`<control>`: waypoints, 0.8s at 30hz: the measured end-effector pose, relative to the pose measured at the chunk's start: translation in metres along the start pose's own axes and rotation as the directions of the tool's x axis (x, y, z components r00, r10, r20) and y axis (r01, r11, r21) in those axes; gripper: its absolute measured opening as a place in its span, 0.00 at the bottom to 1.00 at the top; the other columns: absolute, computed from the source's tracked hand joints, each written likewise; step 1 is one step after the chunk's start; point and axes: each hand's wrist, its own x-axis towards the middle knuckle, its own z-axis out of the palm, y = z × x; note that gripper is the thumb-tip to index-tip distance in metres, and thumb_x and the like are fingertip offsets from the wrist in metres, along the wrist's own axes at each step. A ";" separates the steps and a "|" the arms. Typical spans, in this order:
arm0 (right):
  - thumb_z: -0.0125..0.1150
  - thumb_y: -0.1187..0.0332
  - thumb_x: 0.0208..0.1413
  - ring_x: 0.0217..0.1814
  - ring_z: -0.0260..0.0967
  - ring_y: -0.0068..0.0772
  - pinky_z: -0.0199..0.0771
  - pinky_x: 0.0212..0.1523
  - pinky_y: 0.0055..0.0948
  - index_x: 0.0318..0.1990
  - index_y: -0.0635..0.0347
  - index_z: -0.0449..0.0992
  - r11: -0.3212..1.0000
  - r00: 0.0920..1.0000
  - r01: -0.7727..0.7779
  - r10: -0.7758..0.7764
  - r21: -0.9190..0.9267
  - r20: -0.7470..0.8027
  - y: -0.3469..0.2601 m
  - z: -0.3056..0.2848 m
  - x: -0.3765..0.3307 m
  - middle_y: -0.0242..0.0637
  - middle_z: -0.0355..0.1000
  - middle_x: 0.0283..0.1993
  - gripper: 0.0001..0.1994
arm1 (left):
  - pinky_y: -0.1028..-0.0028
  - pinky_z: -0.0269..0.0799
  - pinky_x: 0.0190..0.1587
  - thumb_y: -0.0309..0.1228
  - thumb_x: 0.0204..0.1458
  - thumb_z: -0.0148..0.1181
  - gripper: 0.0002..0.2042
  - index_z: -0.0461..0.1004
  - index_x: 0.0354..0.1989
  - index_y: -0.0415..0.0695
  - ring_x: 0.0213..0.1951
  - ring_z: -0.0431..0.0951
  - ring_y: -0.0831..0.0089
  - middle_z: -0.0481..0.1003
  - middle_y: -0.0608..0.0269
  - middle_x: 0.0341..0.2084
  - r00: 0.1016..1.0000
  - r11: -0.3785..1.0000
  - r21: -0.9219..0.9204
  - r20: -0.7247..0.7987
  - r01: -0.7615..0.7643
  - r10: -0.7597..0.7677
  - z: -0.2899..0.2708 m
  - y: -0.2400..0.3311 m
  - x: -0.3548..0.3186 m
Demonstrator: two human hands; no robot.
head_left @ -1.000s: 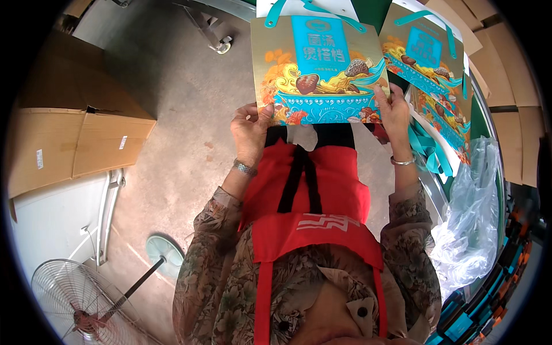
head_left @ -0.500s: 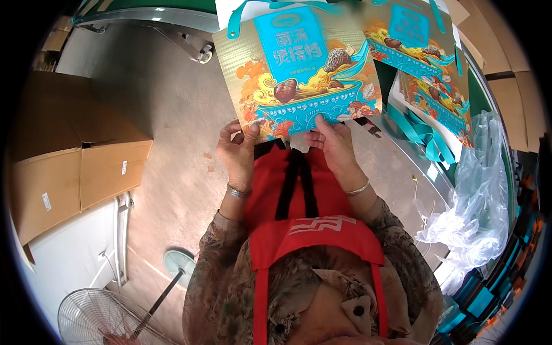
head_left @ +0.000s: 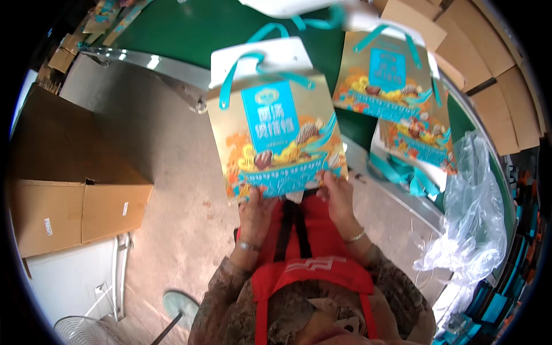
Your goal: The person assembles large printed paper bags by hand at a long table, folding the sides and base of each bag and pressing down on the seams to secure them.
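Floor: bare grey concrete (head_left: pixel 172 172), dusty, filling the left-centre of the view.

9 o'clock: open brown cardboard carton (head_left: pixel 75 201) on the floor, flaps up, small white label on its side. Below it, 7–8 o'clock: a white cabinet-like unit (head_left: pixel 69 282), then the wire guard of a floor fan (head_left: pixel 86 332) and its round base (head_left: pixel 181 302).

11–12 o'clock: green-topped work table (head_left: pixel 190 29) with a metal edge rail (head_left: pixel 149 63); small printed packs lie at its far left corner, too blurred to identify.

Centre: gold gift bag (head_left: pixel 279 141) with teal rope handles, a teal panel and printed food pictures, held upright over the floor, in front of the red apron (head_left: pixel 310 259). Left hand (head_left: pixel 256 210) clamped on the bag's bottom edge, thumb on the front face; bracelet at the wrist. Right hand (head_left: pixel 338 192) clamped on the bottom edge toward the right corner, fingers curled behind; bangle at the wrist.

1–2 o'clock: two more matching gift bags (head_left: pixel 397 86) lying overlapped on the table, loose teal handles (head_left: pixel 402 175) beside them. Flat brown cardboard sheets (head_left: pixel 494 69) stacked at the far right.

3–4 o'clock: crumpled clear plastic bag (head_left: pixel 474 224) hanging over the table edge.
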 end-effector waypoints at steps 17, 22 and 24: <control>0.58 0.57 0.64 0.25 0.73 0.21 0.68 0.25 0.21 0.34 0.61 0.78 0.940 0.977 0.010 0.063 -0.340 0.203 0.031 -0.010 -0.022 0.31 0.76 0.28 0.16 | 0.54 0.73 0.58 0.37 0.66 0.49 0.19 0.64 0.59 0.37 0.55 0.74 0.57 0.71 0.51 0.55 0.987 0.971 -0.192 0.045 -0.140 0.151 -0.041 0.013 0.012; 0.60 0.58 0.62 0.25 0.73 0.22 0.69 0.24 0.20 0.34 0.63 0.79 0.954 0.939 -0.086 0.174 -0.286 0.296 0.021 0.003 -0.027 0.32 0.76 0.28 0.15 | 0.56 0.72 0.58 0.38 0.66 0.50 0.20 0.64 0.59 0.36 0.55 0.74 0.58 0.72 0.51 0.54 0.977 0.964 -0.172 0.030 -0.202 0.210 -0.043 0.019 0.010; 0.61 0.58 0.61 0.24 0.73 0.21 0.69 0.24 0.20 0.34 0.63 0.79 0.925 0.892 -0.145 0.276 -0.352 0.359 0.010 0.012 -0.033 0.32 0.76 0.27 0.15 | 0.56 0.72 0.59 0.39 0.65 0.52 0.21 0.64 0.59 0.37 0.56 0.74 0.58 0.71 0.52 0.56 0.973 0.970 -0.119 0.072 -0.210 0.220 -0.046 0.026 0.012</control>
